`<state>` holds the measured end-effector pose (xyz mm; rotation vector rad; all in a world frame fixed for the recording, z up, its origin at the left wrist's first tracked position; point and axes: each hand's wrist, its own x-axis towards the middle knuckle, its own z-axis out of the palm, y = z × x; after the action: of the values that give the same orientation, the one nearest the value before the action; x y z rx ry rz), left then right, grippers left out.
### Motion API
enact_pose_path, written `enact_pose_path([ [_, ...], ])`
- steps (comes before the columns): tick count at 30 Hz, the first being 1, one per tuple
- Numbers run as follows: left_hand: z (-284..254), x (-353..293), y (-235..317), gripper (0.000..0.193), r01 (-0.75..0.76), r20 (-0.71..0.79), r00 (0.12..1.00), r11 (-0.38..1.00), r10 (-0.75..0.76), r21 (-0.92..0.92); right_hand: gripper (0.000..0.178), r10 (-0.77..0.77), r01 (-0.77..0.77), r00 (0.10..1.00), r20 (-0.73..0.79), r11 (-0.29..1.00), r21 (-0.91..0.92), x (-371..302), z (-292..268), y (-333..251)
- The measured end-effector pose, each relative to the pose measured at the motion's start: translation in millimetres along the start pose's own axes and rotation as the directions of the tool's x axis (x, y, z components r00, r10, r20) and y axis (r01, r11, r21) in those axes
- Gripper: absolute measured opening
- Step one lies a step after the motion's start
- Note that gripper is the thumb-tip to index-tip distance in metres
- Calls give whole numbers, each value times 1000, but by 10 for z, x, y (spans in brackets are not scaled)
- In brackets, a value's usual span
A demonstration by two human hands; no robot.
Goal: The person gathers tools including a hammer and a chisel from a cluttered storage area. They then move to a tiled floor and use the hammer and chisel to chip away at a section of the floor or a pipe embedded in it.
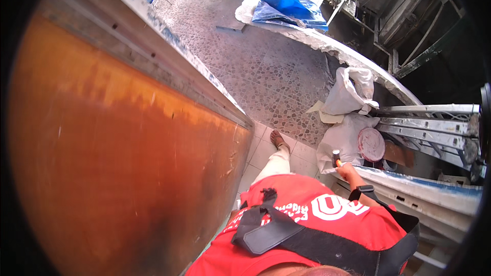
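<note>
Low on the right, my right hand (350, 173) is closed around the handle of a hammer (336, 156). Its metal head points up and away from me, and a bit of orange-yellow handle shows above my fingers. A dark band circles that wrist. Just beyond the hammer slumps a white sack (343, 138), with a round, pink-stained lid (371, 144) beside it. My left hand is outside the picture.
An orange-brown door panel (117, 138) in a worn frame (194, 66) fills the left. On the right are a folded metal ladder (429, 125), another white sack (348, 92) and a white-blue frame edge (424, 184). Farther off, blue sheeting (289, 7) lies on a white slab (245, 13).
</note>
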<state>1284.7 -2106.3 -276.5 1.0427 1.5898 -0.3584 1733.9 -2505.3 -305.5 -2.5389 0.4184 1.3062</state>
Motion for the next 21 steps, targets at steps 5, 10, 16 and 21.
enact_pose_path([
  [5,484,200,1109,24,4,21,1000,999,-3,-39,36,104,-120,990,96,975,187,182,-707,-677],
  [10,1058,353,2338,24,-61,46,997,996,64,-60,33,85,-104,990,111,977,188,643,-1247,-1535],
  [16,2066,750,4104,24,-169,73,982,981,176,-98,33,-31,-64,964,266,937,343,1385,-2000,-2983],
  [21,2628,961,5162,24,-157,25,986,970,164,-187,42,-336,327,931,145,941,86,2170,-2773,-4395],
])
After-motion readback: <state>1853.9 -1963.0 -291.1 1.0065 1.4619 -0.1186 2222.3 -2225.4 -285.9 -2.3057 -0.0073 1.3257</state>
